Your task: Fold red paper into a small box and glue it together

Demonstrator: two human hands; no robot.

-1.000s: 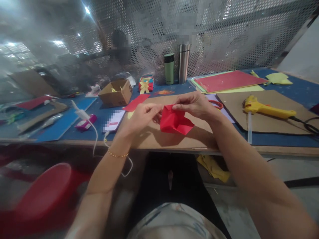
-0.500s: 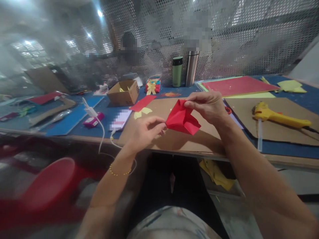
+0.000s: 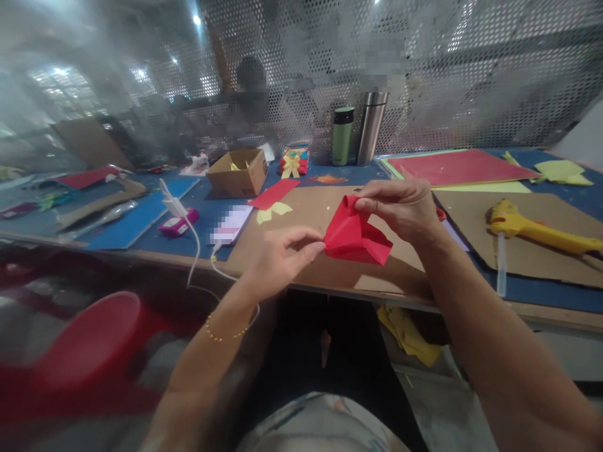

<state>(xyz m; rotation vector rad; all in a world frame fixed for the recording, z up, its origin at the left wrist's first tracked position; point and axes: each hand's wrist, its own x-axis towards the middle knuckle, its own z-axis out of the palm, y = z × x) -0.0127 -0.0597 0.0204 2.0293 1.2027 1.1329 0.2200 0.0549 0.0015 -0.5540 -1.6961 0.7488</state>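
Note:
A folded piece of red paper (image 3: 354, 233) is held up between my two hands over a brown cardboard sheet (image 3: 311, 276). My left hand (image 3: 287, 256) pinches its left corner between thumb and fingertips. At the upper right edge, my right hand (image 3: 400, 207) grips it with the thumb in front. The paper bulges in creases, with a flap standing out to the lower right. Behind my left hand lie a flat red strip (image 3: 274, 193) and a yellow bow-shaped cutout (image 3: 273, 211).
A yellow glue gun (image 3: 532, 226) lies on cardboard at the right. Farther back stand a cardboard box (image 3: 238, 179), a green tumbler (image 3: 342, 141) and a steel flask (image 3: 372, 132). A phone (image 3: 233, 224) with a white cable sits at left; a red stool (image 3: 89, 339) is below.
Both hands and the red paper sit slightly farther right and lower in view, and the background has shifted right too. The grip on the paper looks the same.

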